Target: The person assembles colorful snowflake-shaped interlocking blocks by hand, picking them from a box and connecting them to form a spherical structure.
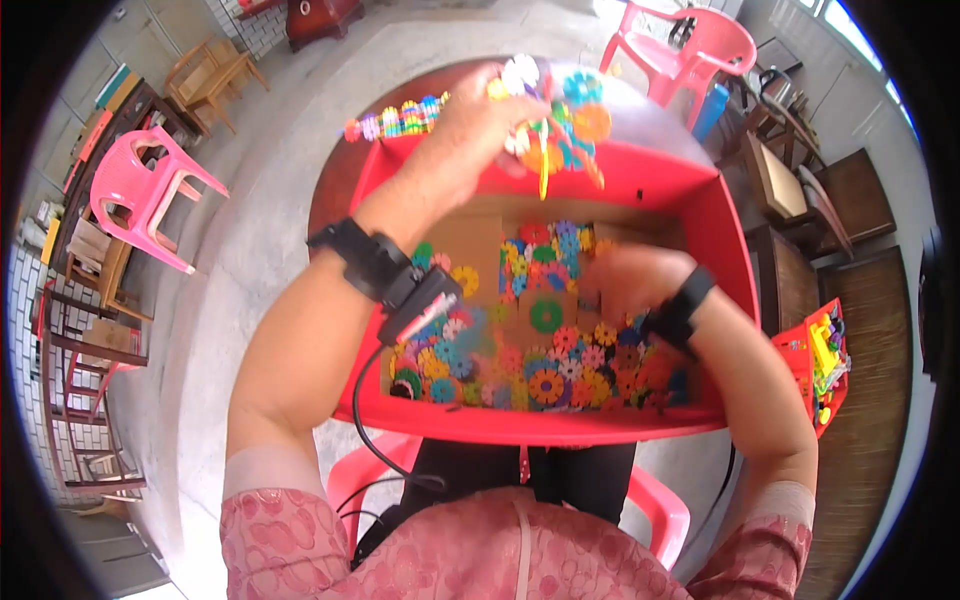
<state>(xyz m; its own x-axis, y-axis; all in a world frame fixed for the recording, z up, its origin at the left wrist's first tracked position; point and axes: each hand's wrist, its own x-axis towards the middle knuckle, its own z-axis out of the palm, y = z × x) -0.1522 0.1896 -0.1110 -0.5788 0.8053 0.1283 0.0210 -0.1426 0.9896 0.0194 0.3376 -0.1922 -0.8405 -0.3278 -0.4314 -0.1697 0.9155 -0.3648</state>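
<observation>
My left hand (480, 120) is closed on a built piece of joined plastic snowflake discs (570, 125) in orange, teal, yellow and white, held above the far wall of a red box (560, 428). My right hand (640, 278) is inside the box over its right half; motion smears its fingers, so their grip is hidden. Below both hands, many loose snowflake discs (548, 386) of mixed colours cover the near part of the cardboard bottom. A green disc (546, 316) lies near the middle. A long row of joined discs (400, 120) sits beyond the box's far left corner.
The box rests on a round dark table (335, 185). Pink plastic chairs stand at the left (140, 190) and far right (690, 45). An orange basket (808, 350) of toys is at the right, near wooden chairs. A cable (370, 440) hangs from my left wrist device.
</observation>
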